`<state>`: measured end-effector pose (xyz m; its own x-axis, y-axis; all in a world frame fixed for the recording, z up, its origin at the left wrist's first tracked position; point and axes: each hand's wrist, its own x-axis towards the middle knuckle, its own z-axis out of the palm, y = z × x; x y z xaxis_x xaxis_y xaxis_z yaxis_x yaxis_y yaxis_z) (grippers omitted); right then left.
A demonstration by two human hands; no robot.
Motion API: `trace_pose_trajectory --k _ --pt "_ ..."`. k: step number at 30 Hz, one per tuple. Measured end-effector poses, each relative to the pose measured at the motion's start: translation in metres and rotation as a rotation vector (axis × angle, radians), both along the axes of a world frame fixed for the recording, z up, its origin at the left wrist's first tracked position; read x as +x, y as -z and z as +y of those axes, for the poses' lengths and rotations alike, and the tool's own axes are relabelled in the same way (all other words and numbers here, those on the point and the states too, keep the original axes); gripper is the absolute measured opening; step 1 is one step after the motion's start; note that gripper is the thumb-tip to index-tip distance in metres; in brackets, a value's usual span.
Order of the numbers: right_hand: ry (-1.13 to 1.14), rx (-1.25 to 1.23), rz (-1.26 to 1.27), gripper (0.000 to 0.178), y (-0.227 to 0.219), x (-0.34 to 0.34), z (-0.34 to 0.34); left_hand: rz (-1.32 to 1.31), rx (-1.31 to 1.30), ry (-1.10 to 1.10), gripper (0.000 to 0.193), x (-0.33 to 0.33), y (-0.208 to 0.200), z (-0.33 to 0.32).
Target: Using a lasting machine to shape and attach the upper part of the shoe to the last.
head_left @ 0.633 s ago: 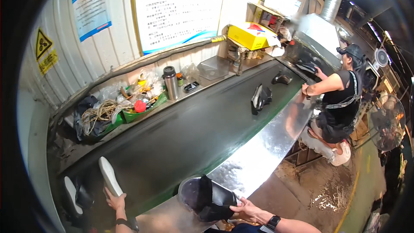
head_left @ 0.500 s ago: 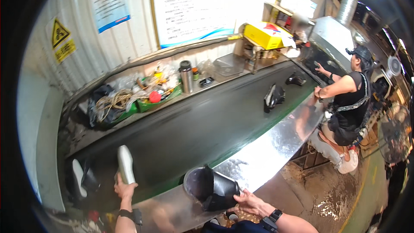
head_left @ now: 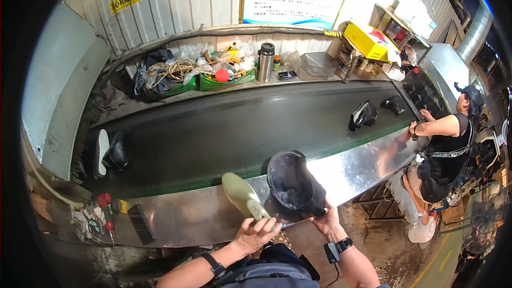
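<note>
Dark belt (head_left: 229, 122) and shiny metal ledge (head_left: 181, 210), a pale sole (head_left: 237, 191) and a black shoe (head_left: 290, 181) held side by side.
The left hand (head_left: 257, 234) is clamped on the sole's near end, the rest reaching out beyond it; the right hand (head_left: 328, 221) grips the shoe's near right end, some fingers hidden, probably underneath.

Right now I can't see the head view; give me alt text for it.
A person's left hand holds a pale green shoe sole beside a black shoe upper in the right hand, at a metal ledge. Beyond lies a dark belt with more shoe parts toward both ends; a co-worker is at the far right.
</note>
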<state>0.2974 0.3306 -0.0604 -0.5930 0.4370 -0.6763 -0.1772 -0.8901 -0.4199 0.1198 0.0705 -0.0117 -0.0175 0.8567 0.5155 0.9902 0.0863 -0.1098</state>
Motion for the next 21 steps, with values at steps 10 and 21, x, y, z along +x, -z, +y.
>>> trace_pose_trajectory --k 10,21 --pt "-0.554 1.443 -0.325 0.051 -0.106 0.014 -0.060 -2.728 0.311 -0.384 0.036 -0.109 -0.009 0.022" --pt "-0.412 1.623 0.002 0.112 -0.037 -0.046 -0.129 -1.307 0.027 -0.937 0.034 -0.169 0.046 0.045"
